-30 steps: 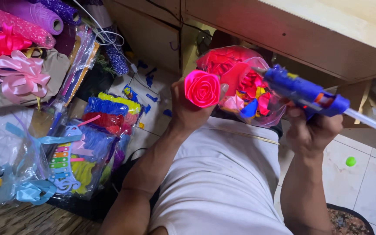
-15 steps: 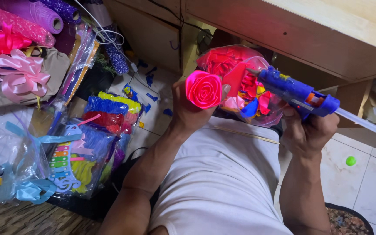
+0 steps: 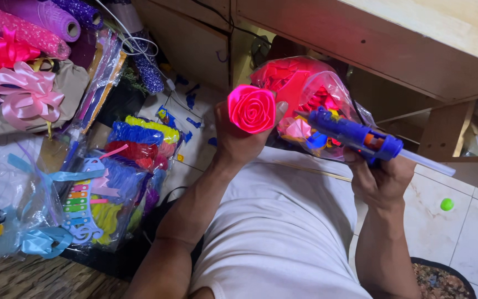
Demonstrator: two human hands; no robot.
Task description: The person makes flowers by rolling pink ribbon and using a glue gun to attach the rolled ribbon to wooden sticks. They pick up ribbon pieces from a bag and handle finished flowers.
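Fingers of the left hand (image 3: 239, 138) were wrapped tight round a bright pink ribbon rose (image 3: 252, 108), held upright above the lap, thumb up beside the petals. Over on the right hand (image 3: 382, 178), the grip was clamped on the handle of a blue glue gun (image 3: 355, 135), its nozzle pointed toward the rose but not touching, a clear glue stick (image 3: 427, 163) jutting out the back. Just behind both sat a clear plastic bag (image 3: 316, 91) stuffed with red and pink pieces. Off to the left lay packets of coloured craft fibres (image 3: 139, 160), a pale pink bow (image 3: 26, 94) and rolls of glittery mesh (image 3: 29, 30). Above ran a wooden counter (image 3: 416, 33); a small green ball (image 3: 446, 204) rested on the tiled floor (image 3: 471, 232).
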